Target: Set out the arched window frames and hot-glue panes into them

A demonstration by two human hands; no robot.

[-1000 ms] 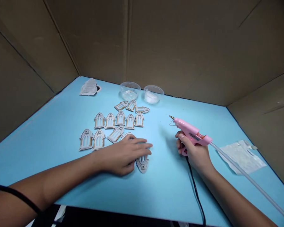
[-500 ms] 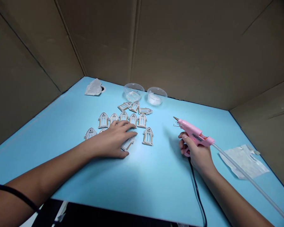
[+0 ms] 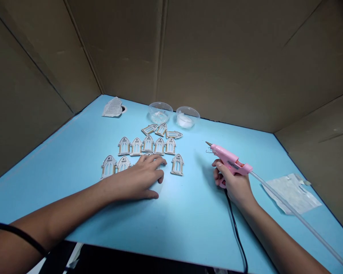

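Note:
My right hand [image 3: 236,186] is wrapped around the handle of a pink hot glue gun [image 3: 231,160]. Its metal nozzle points up and left, and a long clear glue stick [image 3: 293,211] sticks out of the back. My left hand [image 3: 145,176] lies palm down over the front row of small white arched window-shaped pieces, fingers apart and slightly bent. It hides part of that row, so contact with a piece underneath is unclear. One arched piece [image 3: 177,165] lies just right of its fingertips; another arched piece [image 3: 108,166] is at the row's left end.
Behind the front row are more arched pieces, including one [image 3: 148,144] in the middle row. Two clear plastic bowls [image 3: 160,107] stand at the back of the blue tabletop [image 3: 171,228]. Torn paper [image 3: 112,107] lies back left; a white sheet [image 3: 295,193] lies right. Cardboard walls [image 3: 217,64] surround the table.
My left hand has drawn slightly nearer, uncovering the middle row. The tilted piece that showed by its thumb is now mostly hidden. My right hand still holds the glue gun.

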